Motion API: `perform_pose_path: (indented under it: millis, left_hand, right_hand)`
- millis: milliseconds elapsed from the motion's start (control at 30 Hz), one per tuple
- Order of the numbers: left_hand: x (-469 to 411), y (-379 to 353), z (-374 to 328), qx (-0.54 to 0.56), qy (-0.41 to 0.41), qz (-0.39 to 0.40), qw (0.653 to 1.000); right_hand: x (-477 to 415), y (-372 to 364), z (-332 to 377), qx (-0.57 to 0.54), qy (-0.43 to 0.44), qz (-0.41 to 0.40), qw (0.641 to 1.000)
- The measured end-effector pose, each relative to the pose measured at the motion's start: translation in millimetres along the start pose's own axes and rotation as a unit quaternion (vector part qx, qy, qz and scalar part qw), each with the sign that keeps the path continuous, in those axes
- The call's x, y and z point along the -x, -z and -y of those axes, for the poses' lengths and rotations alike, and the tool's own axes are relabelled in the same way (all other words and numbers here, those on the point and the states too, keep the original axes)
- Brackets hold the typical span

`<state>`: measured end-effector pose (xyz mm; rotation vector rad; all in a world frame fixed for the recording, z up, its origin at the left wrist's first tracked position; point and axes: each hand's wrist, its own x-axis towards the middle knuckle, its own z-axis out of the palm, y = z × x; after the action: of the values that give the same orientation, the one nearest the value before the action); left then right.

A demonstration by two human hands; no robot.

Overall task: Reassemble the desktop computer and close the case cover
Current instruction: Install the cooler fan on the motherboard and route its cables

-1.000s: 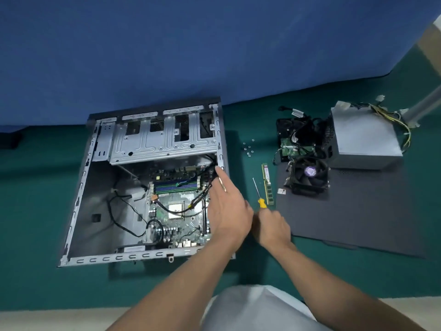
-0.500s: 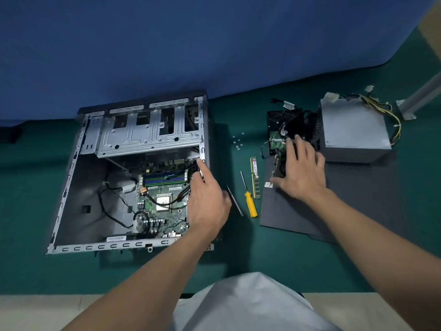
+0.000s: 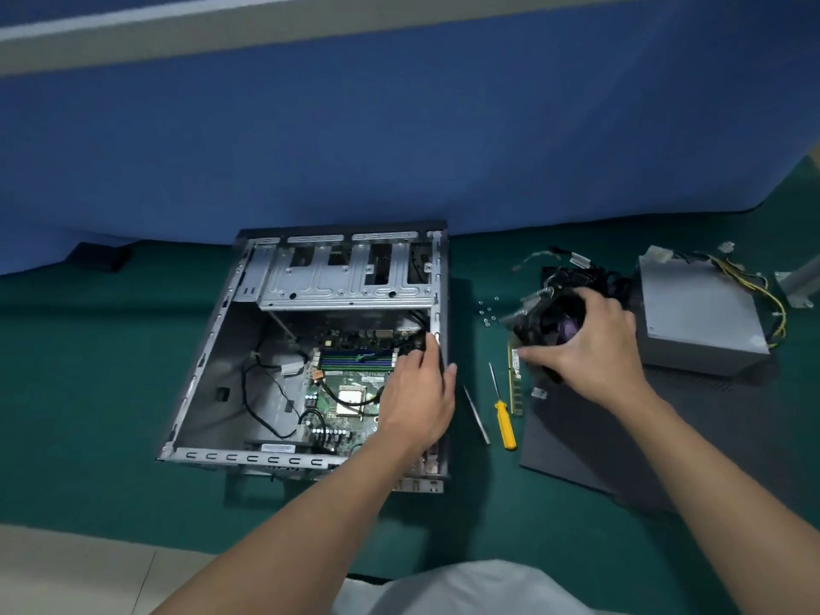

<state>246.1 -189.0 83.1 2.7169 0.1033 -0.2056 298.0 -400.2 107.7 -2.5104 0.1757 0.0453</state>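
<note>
Since the last frame our right hand (image 3: 590,348) has lifted the CPU cooler (image 3: 548,321) clear of the case cover (image 3: 665,437), fingers wrapped round it, right of the open case (image 3: 248,458). The left hand (image 3: 417,397) is on the black cables (image 3: 419,343) at the case's right wall; we cannot tell whether it pinches them. The yellow screwdriver (image 3: 505,423) lies between case and cover.

Yellow screwdriver (image 3: 505,424), green mat (image 3: 111,392), blue wall (image 3: 399,148).
</note>
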Motion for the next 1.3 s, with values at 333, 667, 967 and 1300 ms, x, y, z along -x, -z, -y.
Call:
perform_pose_path:
  millis: [333,667,967,1300]
  left_hand:
    - [5,41,104,-0.02,-0.002,0.124,0.992]
    - [-4,61,207,0.041,-0.001,0.214,0.976]
    - [-28,37,177,0.126,-0.015,0.253,0.959]
    - [-49,5,150,0.012,-0.014,0.22,0.975]
  right_hand:
    - [38,-46,133,-0.41,0.015,0.027,0.912]
    - [69,-116,151,-0.064,0.079,-0.058,0.993]
    - [78,-124,128,-0.035,0.108,-0.097,0.989]
    - [70,-128,124,0.027,0.163,-0.061,0.984]
